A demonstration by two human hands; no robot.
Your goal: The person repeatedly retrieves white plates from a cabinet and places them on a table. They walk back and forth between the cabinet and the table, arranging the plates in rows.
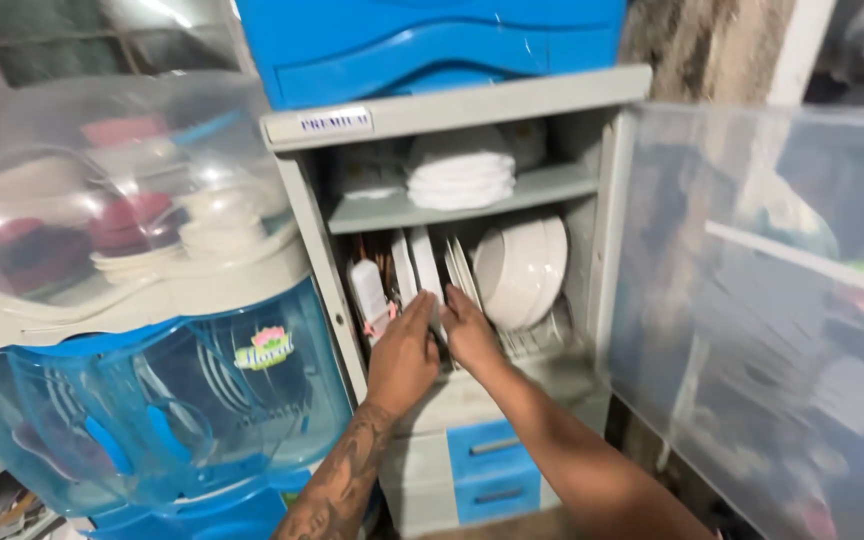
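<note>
An upright white plate [426, 268], racked left of the large white bowl [522, 268], is pinched edge-on between left hand [404, 350] and right hand [472, 335]; fingers closed upon it.

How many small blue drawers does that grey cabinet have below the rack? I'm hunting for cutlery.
2 show: the upper blue drawer just under the dish compartment, and the lower blue drawer right beneath it. The right forearm crosses their right edge, and more may lie below the frame.

Just right of the hands leans a white bowl [522, 268]. Above them, folded white cloths [460, 180] sit on a shelf [392, 212]. Left stands a blue dish rack [152, 400]; below, blue drawers [492, 470].
</note>
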